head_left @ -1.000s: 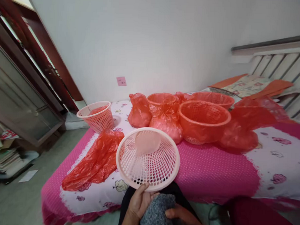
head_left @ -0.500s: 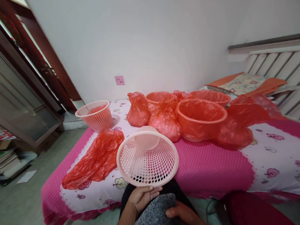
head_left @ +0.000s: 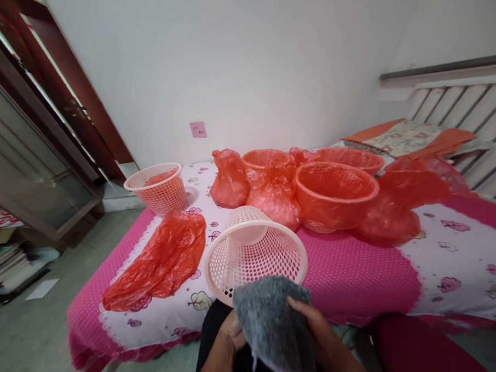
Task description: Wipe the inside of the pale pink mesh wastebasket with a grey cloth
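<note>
A pale pink perforated plastic basket [head_left: 258, 226] lies tipped on its side, its wide mouth facing me over the bed edge and my lap. At the basket's lower rim is my left hand [head_left: 232, 330], closed, with its fingers largely hidden behind a grey fuzzy cloth [head_left: 273, 318]. My right hand [head_left: 317, 334] grips that cloth, thumb on top, and the cloth overlaps the front of the basket's rim. To the left, a crumpled red plastic bag [head_left: 162, 259] lies flat on the bed.
Another pink basket [head_left: 165, 196] stands at the bed's left end with red plastic inside. Along the wall are filled red bags [head_left: 274, 201] and red-wrapped baskets [head_left: 333, 206]. A dark red seat [head_left: 425, 353] is at lower right; a radiator [head_left: 468, 119] is behind.
The basket has turned and shifted slightly right. The grey cloth has risen from my lap to the basket's rim with my right hand. My left hand's fingers have become hidden behind it.
</note>
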`<state>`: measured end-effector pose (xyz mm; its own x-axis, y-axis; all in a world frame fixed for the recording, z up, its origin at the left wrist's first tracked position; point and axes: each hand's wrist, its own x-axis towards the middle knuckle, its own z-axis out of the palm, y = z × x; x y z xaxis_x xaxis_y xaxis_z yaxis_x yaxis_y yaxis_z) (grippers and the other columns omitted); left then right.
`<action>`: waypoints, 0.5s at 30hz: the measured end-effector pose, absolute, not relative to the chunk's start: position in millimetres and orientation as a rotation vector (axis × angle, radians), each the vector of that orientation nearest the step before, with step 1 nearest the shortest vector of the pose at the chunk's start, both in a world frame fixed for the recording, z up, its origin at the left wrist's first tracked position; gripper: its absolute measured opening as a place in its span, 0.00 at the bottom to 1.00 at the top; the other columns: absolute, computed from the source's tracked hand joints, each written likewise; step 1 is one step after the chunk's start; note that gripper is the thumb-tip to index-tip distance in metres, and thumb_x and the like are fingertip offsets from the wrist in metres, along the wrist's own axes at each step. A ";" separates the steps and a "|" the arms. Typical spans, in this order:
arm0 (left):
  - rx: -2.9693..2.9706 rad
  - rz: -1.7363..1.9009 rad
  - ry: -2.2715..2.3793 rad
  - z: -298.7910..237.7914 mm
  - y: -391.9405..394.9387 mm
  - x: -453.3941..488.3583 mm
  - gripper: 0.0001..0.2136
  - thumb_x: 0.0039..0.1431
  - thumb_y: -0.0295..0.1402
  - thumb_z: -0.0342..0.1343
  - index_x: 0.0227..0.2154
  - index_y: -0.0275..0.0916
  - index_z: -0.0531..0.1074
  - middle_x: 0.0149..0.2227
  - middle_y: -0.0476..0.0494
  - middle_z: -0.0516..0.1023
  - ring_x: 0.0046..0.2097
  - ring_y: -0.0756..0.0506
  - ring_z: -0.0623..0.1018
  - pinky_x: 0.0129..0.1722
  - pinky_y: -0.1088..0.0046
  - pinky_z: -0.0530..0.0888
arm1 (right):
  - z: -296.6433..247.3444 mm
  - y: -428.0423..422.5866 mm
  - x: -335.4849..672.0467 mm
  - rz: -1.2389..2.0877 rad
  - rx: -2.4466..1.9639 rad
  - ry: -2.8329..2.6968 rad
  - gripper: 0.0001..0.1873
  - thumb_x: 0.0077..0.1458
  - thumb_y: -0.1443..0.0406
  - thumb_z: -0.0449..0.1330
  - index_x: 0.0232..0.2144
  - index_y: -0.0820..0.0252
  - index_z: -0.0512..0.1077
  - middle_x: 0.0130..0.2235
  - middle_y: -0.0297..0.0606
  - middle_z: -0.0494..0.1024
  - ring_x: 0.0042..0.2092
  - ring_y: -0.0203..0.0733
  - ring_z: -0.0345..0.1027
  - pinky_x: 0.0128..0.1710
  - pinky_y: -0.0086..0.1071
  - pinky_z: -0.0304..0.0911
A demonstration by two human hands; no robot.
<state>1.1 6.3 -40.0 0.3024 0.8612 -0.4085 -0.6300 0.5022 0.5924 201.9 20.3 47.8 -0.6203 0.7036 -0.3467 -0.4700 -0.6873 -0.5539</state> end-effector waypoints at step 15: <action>0.484 0.965 0.677 -35.1 8.8 -2.1 0.15 0.59 0.29 0.61 0.48 0.31 0.81 0.56 0.29 0.80 0.55 0.33 0.80 0.50 0.61 0.73 | 33.6 138.3 92.5 0.549 -1.117 -2.003 0.40 0.51 0.74 0.57 0.67 0.62 0.62 0.69 0.53 0.63 0.71 0.54 0.52 0.70 0.54 0.50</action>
